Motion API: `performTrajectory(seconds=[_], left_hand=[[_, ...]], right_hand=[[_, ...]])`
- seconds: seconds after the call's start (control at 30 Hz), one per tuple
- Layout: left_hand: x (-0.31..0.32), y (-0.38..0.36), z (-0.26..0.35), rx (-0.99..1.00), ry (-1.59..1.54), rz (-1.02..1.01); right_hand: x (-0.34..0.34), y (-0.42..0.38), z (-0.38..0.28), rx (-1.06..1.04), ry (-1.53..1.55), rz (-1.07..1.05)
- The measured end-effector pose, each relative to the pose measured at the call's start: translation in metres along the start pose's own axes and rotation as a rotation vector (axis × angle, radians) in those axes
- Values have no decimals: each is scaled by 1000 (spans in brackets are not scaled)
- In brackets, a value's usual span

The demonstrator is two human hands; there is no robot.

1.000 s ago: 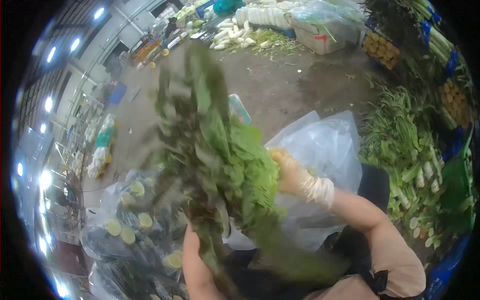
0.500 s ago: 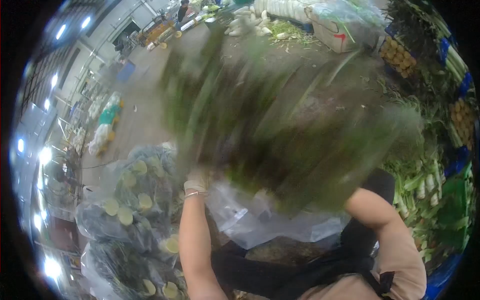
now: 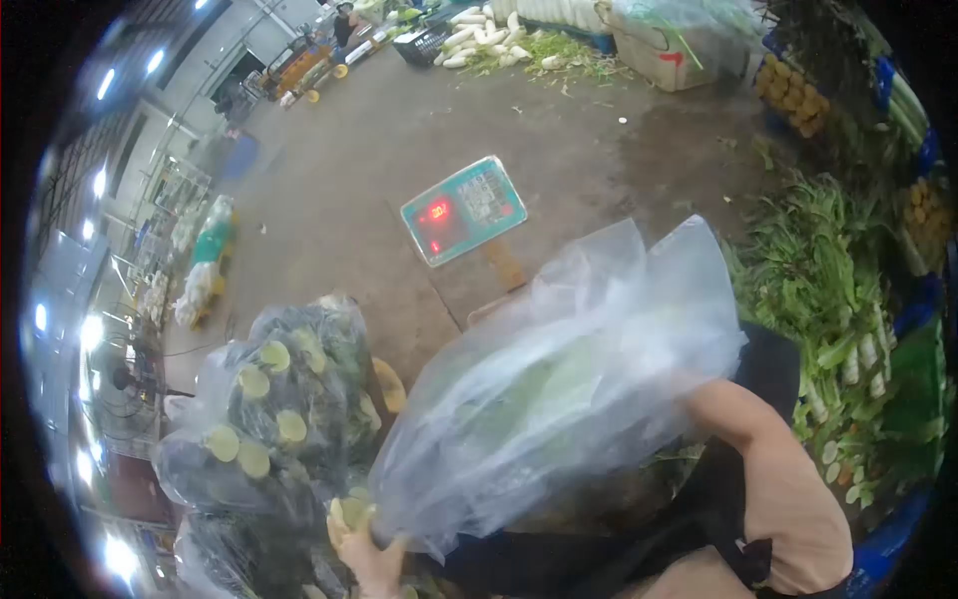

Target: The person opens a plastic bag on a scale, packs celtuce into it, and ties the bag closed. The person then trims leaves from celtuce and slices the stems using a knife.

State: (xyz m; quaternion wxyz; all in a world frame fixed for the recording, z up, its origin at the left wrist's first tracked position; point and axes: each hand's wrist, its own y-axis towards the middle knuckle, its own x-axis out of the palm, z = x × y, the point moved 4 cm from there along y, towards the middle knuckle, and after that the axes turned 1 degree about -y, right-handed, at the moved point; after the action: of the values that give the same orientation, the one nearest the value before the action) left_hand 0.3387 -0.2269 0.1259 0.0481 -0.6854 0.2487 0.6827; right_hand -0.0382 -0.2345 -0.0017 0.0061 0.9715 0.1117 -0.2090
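A large clear plastic bag point(image 3: 559, 389) with leafy greens point(image 3: 539, 384) showing dimly through it fills the middle of the view. My left hand point(image 3: 361, 547) is at the bag's lower left corner and grips the plastic there. My right arm point(image 3: 768, 459) reaches in from the right and runs behind the bag. Its hand is hidden by the plastic. Just beyond the bag stands a weighing scale point(image 3: 463, 210) on the concrete floor, with a red lit display.
Clear bags of dark vegetables with pale cut ends point(image 3: 274, 399) are stacked at the left. Piles of green stalks point(image 3: 828, 290) line the right side. White radishes point(image 3: 489, 35) and a foam box point(image 3: 664, 50) lie at the far end.
The bunch of greens that swung blurred in the air in front of me is now inside the plastic bag. The scale has come into view. My left hand has dropped to the bag's lower corner.
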Motion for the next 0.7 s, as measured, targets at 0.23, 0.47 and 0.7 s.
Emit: performTrajectory(seconds=[0.23, 0.47, 0.7], left_hand=[[25, -74, -58, -758, -844, -127], [0, -72, -81, -867, -811, -22], [7, 10, -82, -774, -967, 135]], right_hand=[[-58, -1, 70, 329, 102, 385], [-8, -42, 230, 870, -406, 169], [34, -12, 222, 793, -506, -57]])
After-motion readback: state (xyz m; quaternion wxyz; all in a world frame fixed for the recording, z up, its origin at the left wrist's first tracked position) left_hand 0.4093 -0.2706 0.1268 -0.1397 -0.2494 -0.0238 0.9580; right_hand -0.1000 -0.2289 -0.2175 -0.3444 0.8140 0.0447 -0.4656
